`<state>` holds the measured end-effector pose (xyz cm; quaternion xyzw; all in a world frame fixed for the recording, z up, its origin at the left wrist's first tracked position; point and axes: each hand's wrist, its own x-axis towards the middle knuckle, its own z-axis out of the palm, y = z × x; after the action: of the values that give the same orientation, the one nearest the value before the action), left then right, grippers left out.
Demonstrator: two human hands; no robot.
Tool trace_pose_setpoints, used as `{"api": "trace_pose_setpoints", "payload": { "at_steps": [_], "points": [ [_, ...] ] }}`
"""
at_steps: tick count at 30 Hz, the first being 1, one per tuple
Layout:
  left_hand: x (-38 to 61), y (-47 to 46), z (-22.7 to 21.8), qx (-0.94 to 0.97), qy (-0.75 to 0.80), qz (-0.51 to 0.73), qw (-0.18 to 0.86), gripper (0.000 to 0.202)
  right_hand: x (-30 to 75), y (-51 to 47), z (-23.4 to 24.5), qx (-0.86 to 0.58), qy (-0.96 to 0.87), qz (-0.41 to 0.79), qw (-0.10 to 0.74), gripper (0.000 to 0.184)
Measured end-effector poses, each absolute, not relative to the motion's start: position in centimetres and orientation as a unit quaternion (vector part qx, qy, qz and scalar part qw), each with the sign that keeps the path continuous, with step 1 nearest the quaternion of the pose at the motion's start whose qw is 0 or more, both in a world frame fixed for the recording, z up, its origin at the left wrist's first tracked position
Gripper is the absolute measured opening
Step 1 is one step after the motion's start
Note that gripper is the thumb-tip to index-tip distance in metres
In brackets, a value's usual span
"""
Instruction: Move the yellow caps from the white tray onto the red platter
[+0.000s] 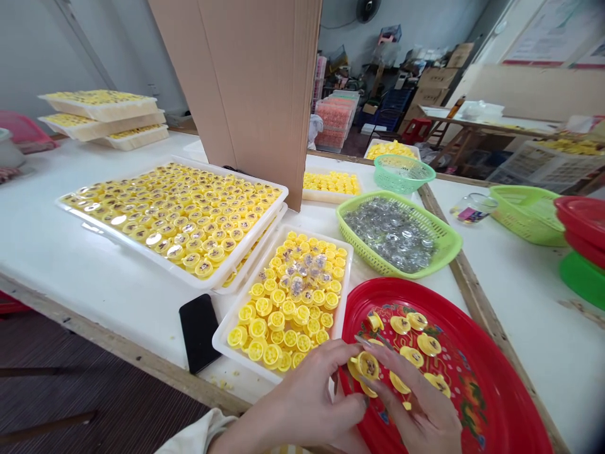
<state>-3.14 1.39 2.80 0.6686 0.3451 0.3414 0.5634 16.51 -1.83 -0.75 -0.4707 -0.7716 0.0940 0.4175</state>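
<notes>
Over the left side of a red tray (pixel 510 403), my hands meet at a small yellow toy cup (pixel 367 364) with a dark picture in its round face. My left hand (pixel 312 391) pinches the cup from the left. From the right, my right hand (pixel 416 403) closes its fingertips on the same cup; whether they also hold something thin cannot be made out. Several similar yellow pieces (pixel 428 344) lie on the red tray. Left of it, a white tray (pixel 347 265) holds rows of yellow cups (pixel 276 320), with clear printed discs (pixel 307 271) heaped on some.
A green basket (pixel 449 249) of clear plastic pieces stands behind the red tray. A black phone (pixel 199 334) lies near the table edge. Large stacked trays (pixel 283 189) of filled yellow pieces sit at left. An upright cardboard sheet (pixel 255 88) stands behind them.
</notes>
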Motion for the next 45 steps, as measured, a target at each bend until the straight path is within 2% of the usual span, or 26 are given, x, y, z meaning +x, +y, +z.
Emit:
{"api": "trace_pose_setpoints", "payload": {
  "at_steps": [4,6,8,11,14,16,20,23,24,26,29,34,37,40,45],
  "points": [
    [-2.1,1.2,2.2,0.609,0.377,0.381,0.585,0.024,15.6,-2.2,-0.7,-0.439,-0.782,0.008,0.442,0.058],
    [-1.4,1.1,1.4,0.576,0.390,0.406,0.592,0.021,15.1,-2.4,-0.7,-0.438,-0.776,-0.010,0.454,0.064],
    [-0.9,0.9,0.6,0.543,0.381,0.423,0.617,0.024,14.8,-2.6,-0.6,-0.464,-0.756,0.052,0.459,0.064],
    [-0.7,0.3,-0.2,0.516,0.361,0.430,0.647,0.032,15.0,-3.1,-0.8,-0.520,-0.679,0.229,0.464,0.055],
    [-1.1,-0.6,-1.0,0.561,0.381,0.400,0.617,0.038,16.0,-4.1,-2.5,-0.550,-0.674,0.271,0.411,0.037],
    [-1.7,-1.3,-1.5,0.622,0.394,0.363,0.570,0.038,16.5,-5.1,-4.3,-0.554,-0.704,0.255,0.363,0.035],
    [-2.3,-2.3,-2.0,0.712,0.389,0.326,0.485,0.034,16.1,-7.3,-7.2,-0.540,-0.746,0.211,0.328,0.050],
    [-1.9,-2.1,-2.0,0.690,0.379,0.322,0.525,0.033,15.8,-6.8,-6.7,-0.557,-0.760,0.161,0.292,0.036],
    [-1.7,-1.9,-2.0,0.677,0.383,0.319,0.542,0.034,16.1,-5.8,-6.1,-0.566,-0.764,0.147,0.273,0.030],
    [-1.4,-1.3,-2.1,0.664,0.401,0.324,0.542,0.036,17.5,-2.5,-4.6,-0.580,-0.766,0.130,0.245,0.034],
    [-1.4,-0.4,-2.4,0.669,0.437,0.370,0.474,0.041,21.1,4.0,-3.2,-0.612,-0.761,0.090,0.196,0.040],
    [-2.5,0.5,-2.7,0.667,0.472,0.433,0.381,0.035,25.1,11.1,-4.4,-0.639,-0.766,-0.011,0.071,0.023],
    [-3.4,0.7,-2.9,0.673,0.491,0.436,0.342,0.034,25.1,11.9,-5.4,-0.618,-0.784,-0.047,0.021,0.024],
    [-5.3,1.4,-3.1,0.667,0.532,0.432,0.291,0.031,25.0,11.5,-5.2,-0.614,-0.785,-0.084,0.009,0.025],
    [-10.0,3.2,-3.1,0.689,0.598,0.373,0.172,0.015,24.2,9.4,-4.7,-0.583,-0.806,-0.094,0.037,0.036]
  ]
}}
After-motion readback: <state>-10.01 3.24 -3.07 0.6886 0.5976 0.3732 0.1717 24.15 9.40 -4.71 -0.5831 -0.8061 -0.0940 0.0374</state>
